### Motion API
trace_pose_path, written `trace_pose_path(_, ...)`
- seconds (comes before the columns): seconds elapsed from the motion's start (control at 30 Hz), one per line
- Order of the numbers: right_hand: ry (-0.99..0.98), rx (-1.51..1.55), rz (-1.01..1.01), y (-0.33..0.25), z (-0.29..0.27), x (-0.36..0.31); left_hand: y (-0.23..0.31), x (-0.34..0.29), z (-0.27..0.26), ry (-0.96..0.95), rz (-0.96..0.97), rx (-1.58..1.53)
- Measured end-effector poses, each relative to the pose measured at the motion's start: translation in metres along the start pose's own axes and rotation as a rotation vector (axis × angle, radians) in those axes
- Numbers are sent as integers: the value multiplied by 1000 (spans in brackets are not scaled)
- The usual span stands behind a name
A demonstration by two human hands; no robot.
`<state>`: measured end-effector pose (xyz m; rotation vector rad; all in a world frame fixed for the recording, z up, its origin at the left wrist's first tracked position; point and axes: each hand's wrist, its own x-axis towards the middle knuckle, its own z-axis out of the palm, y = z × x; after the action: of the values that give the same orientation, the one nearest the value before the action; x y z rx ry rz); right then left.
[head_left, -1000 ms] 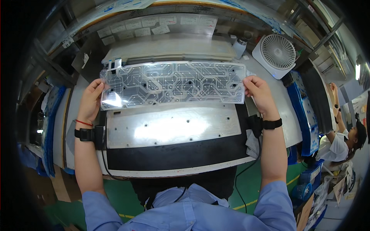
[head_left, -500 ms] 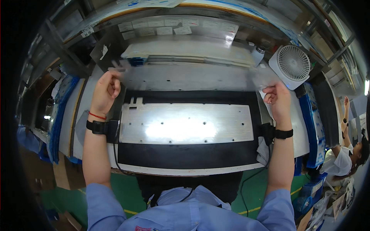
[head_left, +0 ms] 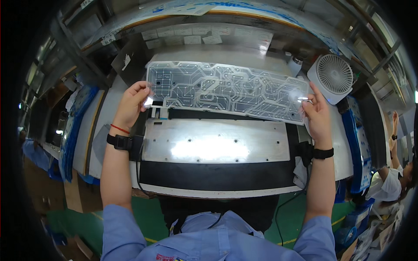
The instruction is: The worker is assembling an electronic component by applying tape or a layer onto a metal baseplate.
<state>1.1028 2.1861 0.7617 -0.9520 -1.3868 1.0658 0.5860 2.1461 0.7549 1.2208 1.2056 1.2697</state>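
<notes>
A transparent keyboard membrane sheet (head_left: 228, 90) with silvery printed traces is held up between my hands, its right end lower than its left. My left hand (head_left: 132, 102) pinches its left edge between thumb and fingers. At the right edge my right hand (head_left: 318, 112) grips it with the thumb and bent fingers, the index finger pointing up. Below the membrane lies a flat metal plate (head_left: 215, 145) with small holes and a bright glare, on a black mat (head_left: 217, 176). The sheet's short tail hangs near the plate's upper left corner.
A white fan (head_left: 333, 77) stands at the back right, with a bottle (head_left: 295, 65) beside it. Blue-edged stacks (head_left: 357, 143) flank the bench. Paper labels (head_left: 191, 32) line the back. Cables run from my wrist straps. Another person (head_left: 385, 185) is at the far right.
The sheet was blurred near the back of the bench; now it shows sharply, tilted over the plate's far edge. My hands have closed on its ends, and the whole view has shifted slightly.
</notes>
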Motion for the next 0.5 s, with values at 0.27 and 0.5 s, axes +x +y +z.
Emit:
trace_pose_path(0.27, 90, 35, 61, 1, -6, 3, 26, 30, -6, -6, 51, -154)
trace_pose_path(0.5, 60, -94, 222, 6, -12, 1, 19, 31, -8, 250, 64, -212)
